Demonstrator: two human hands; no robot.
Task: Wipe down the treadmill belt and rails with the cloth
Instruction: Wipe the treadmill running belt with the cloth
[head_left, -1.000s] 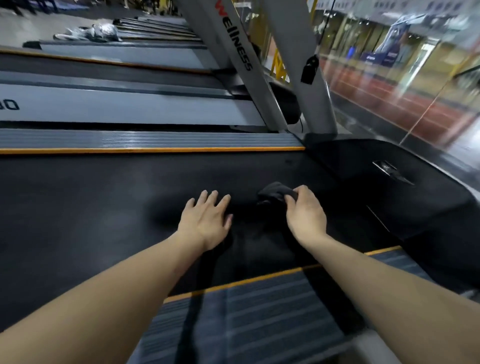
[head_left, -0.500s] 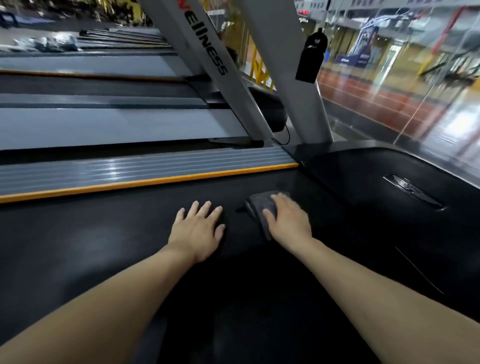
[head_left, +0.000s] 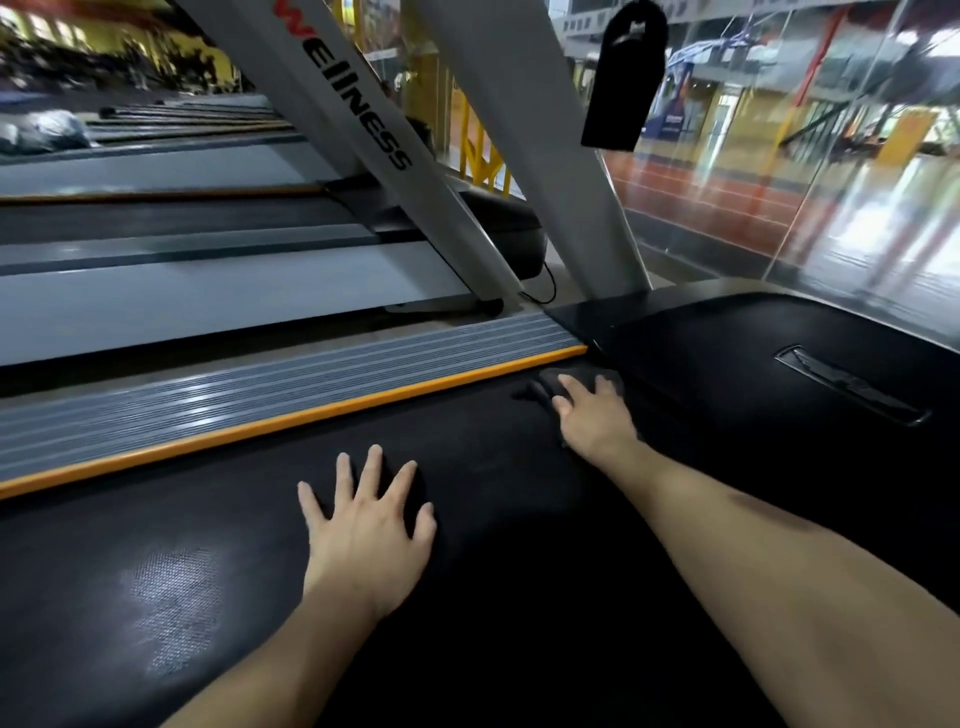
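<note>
A: Where was the cloth (head_left: 574, 379) at that moment?

B: At the far end of the black treadmill belt (head_left: 493, 519), right in the corner where the grey ribbed side rail (head_left: 270, 387) with its orange edge strip (head_left: 291, 421) met the black motor cover (head_left: 753, 364). It was dark, nearly the colour of the belt, and mostly hidden under the hand.

A: Which hand had it?

B: The right hand (head_left: 592, 415). It lay on top of the cloth with fingers stretched forward and slightly spread, pressing it flat to the belt. The fingers were not curled round it; it was a flat-palm press rather than a pinch.

A: And the other one?

B: The left hand (head_left: 366, 530) was planted palm down on the belt, nearer the person, fingers straight and fanned wide, holding nothing. The two hands were well apart.

A: Anything else in view?

B: A slanted grey upright (head_left: 358, 130) with lettering ending "ELLNESS", a second upright (head_left: 524, 135) beside it, and a black tag (head_left: 626, 78) hanging near the top. More treadmill decks (head_left: 208, 291) lay to the left, and a glass wall (head_left: 805, 182) on the right.
</note>
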